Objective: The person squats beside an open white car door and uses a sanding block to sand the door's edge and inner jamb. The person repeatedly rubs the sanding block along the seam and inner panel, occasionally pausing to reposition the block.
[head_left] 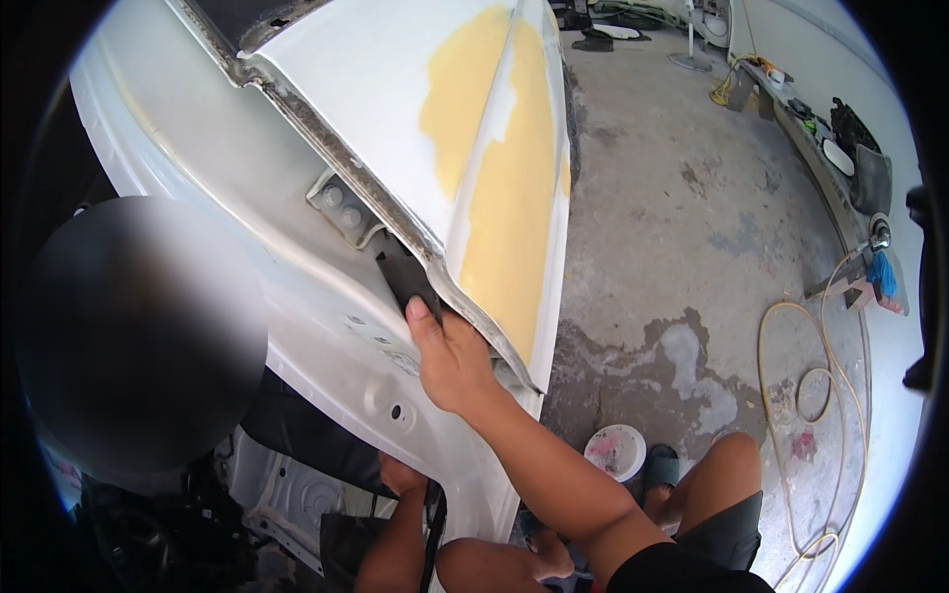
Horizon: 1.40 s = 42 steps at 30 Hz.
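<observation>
My right hand is closed around a dark grey sheet of sandpaper, with the thumb on top of it. It reaches into the gap between the white car body frame and the edge of a white car panel. Some fingers are hidden behind the panel's edge. Broad patches of yellow filler cover that panel. Lower down, my left hand is at the lower edge of the frame, beside the dark interior; its fingers are mostly hidden.
A bolted metal hinge sits in the gap above my right hand. A white bucket stands on the wet concrete floor near my feet. To the right are a coiled hose and a long bench with tools. A blurred round patch covers the left.
</observation>
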Tool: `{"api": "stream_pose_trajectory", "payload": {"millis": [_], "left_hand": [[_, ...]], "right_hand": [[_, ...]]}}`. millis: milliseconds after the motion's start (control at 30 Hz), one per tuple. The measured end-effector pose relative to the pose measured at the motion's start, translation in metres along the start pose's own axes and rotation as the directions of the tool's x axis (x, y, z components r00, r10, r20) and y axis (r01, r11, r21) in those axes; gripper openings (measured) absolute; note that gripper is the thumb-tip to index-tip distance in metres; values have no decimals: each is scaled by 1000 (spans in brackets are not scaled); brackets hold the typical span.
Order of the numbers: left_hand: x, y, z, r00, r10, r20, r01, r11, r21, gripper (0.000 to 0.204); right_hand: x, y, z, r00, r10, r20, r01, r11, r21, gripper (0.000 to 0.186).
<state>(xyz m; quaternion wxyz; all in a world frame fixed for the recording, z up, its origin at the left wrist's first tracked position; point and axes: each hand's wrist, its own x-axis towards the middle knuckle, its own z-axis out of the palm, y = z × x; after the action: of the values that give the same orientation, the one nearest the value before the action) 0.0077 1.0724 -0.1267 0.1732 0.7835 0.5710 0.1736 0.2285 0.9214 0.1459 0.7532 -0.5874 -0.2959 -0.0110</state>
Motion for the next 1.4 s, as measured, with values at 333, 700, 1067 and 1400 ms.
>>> {"api": "stream_pose_trajectory", "payload": {"millis": [333, 700, 1067, 1400], "left_hand": [[-2, 0, -1, 998, 56, -3, -55, 998, 43, 49], [2, -18, 13, 999, -20, -41, 19, 1000, -15, 49], [2, -18, 11, 987, 153, -55, -152, 988, 9, 48], [2, -20, 12, 993, 117, -18, -114, 986, 120, 47]], "right_hand": [[10, -18, -13, 965, 226, 136, -237, 969, 65, 68], [9, -22, -1, 984, 177, -15, -178, 984, -32, 54], [9, -24, -3, 981, 190, 47, -193, 977, 87, 57], [10, -25, 3, 980, 195, -32, -195, 981, -17, 57]]}}
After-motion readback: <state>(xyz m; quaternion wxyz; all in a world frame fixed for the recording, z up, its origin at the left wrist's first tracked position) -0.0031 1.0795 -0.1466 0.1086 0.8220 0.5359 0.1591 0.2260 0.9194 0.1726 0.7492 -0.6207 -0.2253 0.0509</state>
